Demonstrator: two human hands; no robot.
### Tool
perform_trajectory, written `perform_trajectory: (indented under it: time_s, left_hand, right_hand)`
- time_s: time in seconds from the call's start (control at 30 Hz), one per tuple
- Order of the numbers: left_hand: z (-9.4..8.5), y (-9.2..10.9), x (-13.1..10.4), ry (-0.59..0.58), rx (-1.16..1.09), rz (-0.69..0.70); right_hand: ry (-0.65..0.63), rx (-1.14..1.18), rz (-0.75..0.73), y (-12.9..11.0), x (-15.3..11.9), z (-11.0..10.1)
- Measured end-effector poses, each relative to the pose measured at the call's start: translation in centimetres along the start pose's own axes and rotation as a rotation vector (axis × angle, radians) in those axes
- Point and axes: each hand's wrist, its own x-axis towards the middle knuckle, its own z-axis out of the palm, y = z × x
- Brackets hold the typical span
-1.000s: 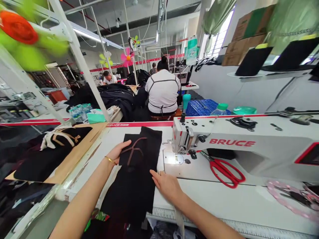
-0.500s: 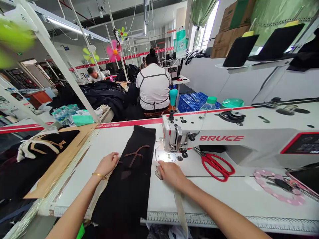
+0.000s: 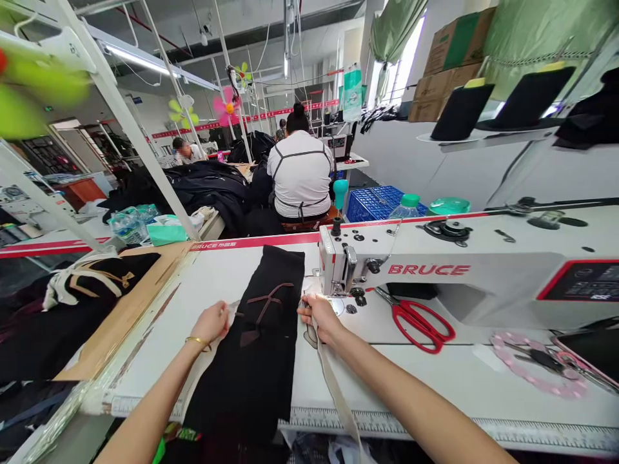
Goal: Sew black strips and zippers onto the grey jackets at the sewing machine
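A black fabric panel (image 3: 264, 361) with brown strips stitched on it lies flat on the white sewing table (image 3: 213, 270), left of the sewing machine (image 3: 425, 264). At the panel's left edge my left hand (image 3: 211, 323) pinches a pale fabric strip (image 3: 194, 377), which runs down under the forearm. Just in front of the needle area, my right hand (image 3: 322, 318) is closed on a cream tape (image 3: 331, 383). That tape trails down over the table's front edge. My right fingertips are beside the panel's right edge; whether they touch it I cannot tell.
Red-handled scissors (image 3: 425, 325) lie under the machine arm. Farther right is a pink ring (image 3: 536, 364) with small tools. A ruler strip (image 3: 435, 424) runs along the front edge. Cardboard (image 3: 140, 293) with dark garments is at left. A co-worker (image 3: 302, 171) sits ahead.
My right hand has moved up and left, closer to the needle area, drawing the cream tape with it. My left fingers have curled in and lifted the pale strip a little.
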Motion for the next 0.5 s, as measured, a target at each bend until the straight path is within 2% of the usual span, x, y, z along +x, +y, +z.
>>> perform_trajectory:
  time_s: [0.07, 0.13, 0.2, 0.23, 0.27, 0.33, 0.37, 0.43, 0.47, 0.5]
  left_hand:
    - [-0.5, -0.4, 0.2, 0.145, -0.132, 0.029]
    - [-0.8, -0.1, 0.4, 0.28, -0.261, 0.087]
    - [-0.8, 1.4, 0.3, 0.365, -0.417, 0.185]
    - [-0.7, 2.5, 0.1, 0.371, -0.513, 0.246]
    - [-0.5, 3.8, -0.4, 0.344, -0.602, 0.312]
    - [0.2, 6.4, -1.5, 0.179, -0.658, 0.456]
    - [0.8, 7.5, -2.1, 0.058, -0.58, 0.532]
    - [2.3, 9.2, -3.1, -0.151, -0.241, 0.688]
    - [3.3, 9.6, -3.4, -0.196, -0.055, 0.76]
    - [4.2, 9.8, -3.5, -0.194, 0.098, 0.813]
  right_hand:
    - [0.015, 0.06, 0.006, 0.2, -0.1, -0.1]
    - [0.005, 0.079, 0.004, 0.4, -0.6, -0.2]
    - [-0.038, 0.048, -0.01, 0.4, -1.3, -0.1]
    - [-0.074, 0.009, -0.019, 0.3, -1.6, -0.1]
    - [-0.117, -0.046, -0.031, 0.0, -2.0, -0.1]
    - [-0.211, -0.194, -0.067, -1.0, -2.6, -0.1]
    - [-0.252, -0.281, -0.097, -1.8, -2.9, -0.1]
    - [-0.318, -0.457, -0.186, -4.0, -3.8, 0.0]
    - [-0.347, -0.545, -0.24, -5.3, -4.4, 0.3]
    - [-0.376, -0.636, -0.299, -6.7, -5.1, 0.8]
